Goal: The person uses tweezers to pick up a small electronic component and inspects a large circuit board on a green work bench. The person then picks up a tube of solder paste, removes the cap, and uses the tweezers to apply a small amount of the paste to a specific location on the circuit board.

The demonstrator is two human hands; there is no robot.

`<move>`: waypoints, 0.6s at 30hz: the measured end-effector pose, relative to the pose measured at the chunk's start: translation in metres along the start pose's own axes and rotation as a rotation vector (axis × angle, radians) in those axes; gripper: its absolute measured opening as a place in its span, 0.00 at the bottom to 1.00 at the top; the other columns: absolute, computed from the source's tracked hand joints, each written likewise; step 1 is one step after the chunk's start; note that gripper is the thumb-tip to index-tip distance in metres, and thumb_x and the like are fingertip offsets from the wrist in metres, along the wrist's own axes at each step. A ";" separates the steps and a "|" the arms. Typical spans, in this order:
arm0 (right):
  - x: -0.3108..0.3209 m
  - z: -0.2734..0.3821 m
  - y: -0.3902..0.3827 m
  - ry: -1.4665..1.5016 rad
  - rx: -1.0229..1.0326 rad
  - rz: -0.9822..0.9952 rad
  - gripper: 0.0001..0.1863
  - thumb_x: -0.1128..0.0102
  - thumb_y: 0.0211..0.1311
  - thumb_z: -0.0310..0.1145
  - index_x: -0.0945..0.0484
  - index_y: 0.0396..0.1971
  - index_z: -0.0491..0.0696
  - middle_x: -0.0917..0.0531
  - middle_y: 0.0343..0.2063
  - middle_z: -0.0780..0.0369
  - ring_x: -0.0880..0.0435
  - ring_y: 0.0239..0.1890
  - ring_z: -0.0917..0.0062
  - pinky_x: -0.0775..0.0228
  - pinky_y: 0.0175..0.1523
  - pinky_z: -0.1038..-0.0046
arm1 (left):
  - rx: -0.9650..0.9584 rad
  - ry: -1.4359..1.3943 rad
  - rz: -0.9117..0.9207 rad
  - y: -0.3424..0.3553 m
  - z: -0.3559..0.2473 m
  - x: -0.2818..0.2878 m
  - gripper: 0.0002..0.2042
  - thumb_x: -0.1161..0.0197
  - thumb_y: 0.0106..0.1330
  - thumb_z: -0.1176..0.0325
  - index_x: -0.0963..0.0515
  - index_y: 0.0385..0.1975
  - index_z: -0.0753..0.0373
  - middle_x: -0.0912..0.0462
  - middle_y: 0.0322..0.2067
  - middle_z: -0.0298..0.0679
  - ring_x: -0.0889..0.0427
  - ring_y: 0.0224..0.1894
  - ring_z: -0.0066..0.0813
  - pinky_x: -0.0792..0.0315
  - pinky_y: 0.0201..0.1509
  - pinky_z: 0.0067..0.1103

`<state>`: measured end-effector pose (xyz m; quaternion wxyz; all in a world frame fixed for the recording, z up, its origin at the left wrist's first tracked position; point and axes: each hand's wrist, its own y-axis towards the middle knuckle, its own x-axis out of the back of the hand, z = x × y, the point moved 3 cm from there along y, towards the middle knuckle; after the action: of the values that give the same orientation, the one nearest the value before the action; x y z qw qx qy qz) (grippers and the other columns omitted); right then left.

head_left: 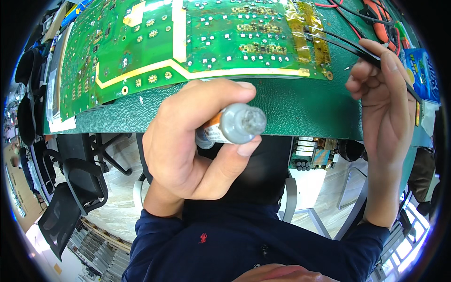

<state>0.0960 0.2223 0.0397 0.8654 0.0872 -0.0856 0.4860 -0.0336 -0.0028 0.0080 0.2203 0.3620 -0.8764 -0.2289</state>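
Note:
My left hand [173, 136] is closed around a small grey bottle [230, 126] with an orange and white label, held in front of the board's near edge. The bottle's rounded end faces up toward me, and its other end is hidden by my fingers. A pair of black tweezers [346, 46] is gripped in my right hand [387, 89]. Their tips reach amber see-through tape [299, 40] at the right end of a large green circuit board [110, 52]; I cannot tell whether they touch it. Small parts and bright metal strips cover the board.
The board lies on a green textured table mat [300, 103]. Beyond my right hand are an orange and black tool [377, 21], red and black leads, and a blue packet [422, 73]. Black office chairs [77, 188] stand on the floor at left.

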 end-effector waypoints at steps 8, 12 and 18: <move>-0.003 0.000 -0.001 0.089 -0.070 -0.081 0.23 0.62 0.74 0.41 0.32 0.55 0.36 0.21 0.31 0.64 0.22 0.32 0.82 0.32 0.40 0.83 | -0.024 -0.002 0.014 0.001 0.001 0.001 0.21 0.38 0.63 0.66 0.34 0.50 0.71 0.26 0.24 0.42 0.27 0.24 0.24 0.29 0.29 0.17; 0.002 0.001 -0.004 0.075 -0.052 -0.086 0.23 0.62 0.74 0.41 0.31 0.55 0.37 0.20 0.30 0.63 0.22 0.31 0.82 0.32 0.38 0.83 | -0.023 0.002 0.016 0.001 0.001 0.001 0.21 0.38 0.63 0.66 0.34 0.50 0.71 0.26 0.24 0.41 0.27 0.24 0.24 0.29 0.29 0.17; 0.003 0.002 -0.003 0.065 -0.065 -0.059 0.23 0.62 0.74 0.40 0.31 0.54 0.37 0.20 0.28 0.63 0.22 0.29 0.83 0.33 0.37 0.83 | -0.014 0.012 0.013 0.001 0.000 0.001 0.21 0.38 0.63 0.65 0.34 0.50 0.71 0.26 0.24 0.41 0.27 0.24 0.24 0.29 0.29 0.17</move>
<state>0.0999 0.2224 0.0421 0.8841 0.0457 -0.0706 0.4596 -0.0349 -0.0034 0.0088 0.2294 0.3562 -0.8757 -0.2317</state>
